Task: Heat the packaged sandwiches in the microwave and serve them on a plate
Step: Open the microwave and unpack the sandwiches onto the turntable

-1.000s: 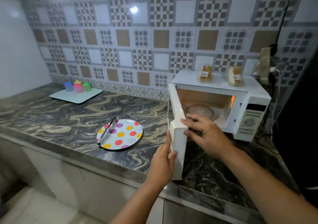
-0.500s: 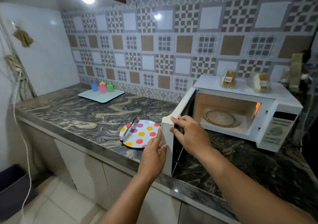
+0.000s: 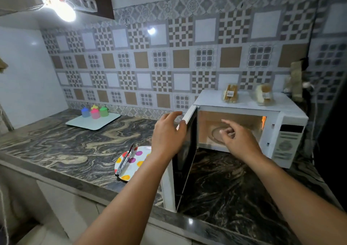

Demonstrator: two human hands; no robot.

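A white microwave (image 3: 287, 132) stands on the right of the counter with its door (image 3: 185, 162) swung wide open and its glass turntable (image 3: 217, 133) bare. Two packaged sandwiches (image 3: 230, 95) (image 3: 264, 94) sit on top of it. My left hand (image 3: 168, 135) hovers by the door's top edge with relaxed fingers, holding nothing. My right hand (image 3: 237, 141) is raised in front of the cavity, index finger out and the others loosely curled, holding nothing. A polka-dot plate (image 3: 131, 164) lies left of the door with metal tongs (image 3: 125, 160) across it.
A pale tray (image 3: 93, 123) with three small coloured containers (image 3: 94, 111) sits at the back left of the marble counter (image 3: 75, 150). A cord and plug (image 3: 308, 86) hang by the wall right of the microwave. A bright lamp (image 3: 64, 12) shines overhead.
Both hands have let go of the microwave door, which now stands fully open. My right hand has lifted toward the cavity; the camera view has risen and pulled back.
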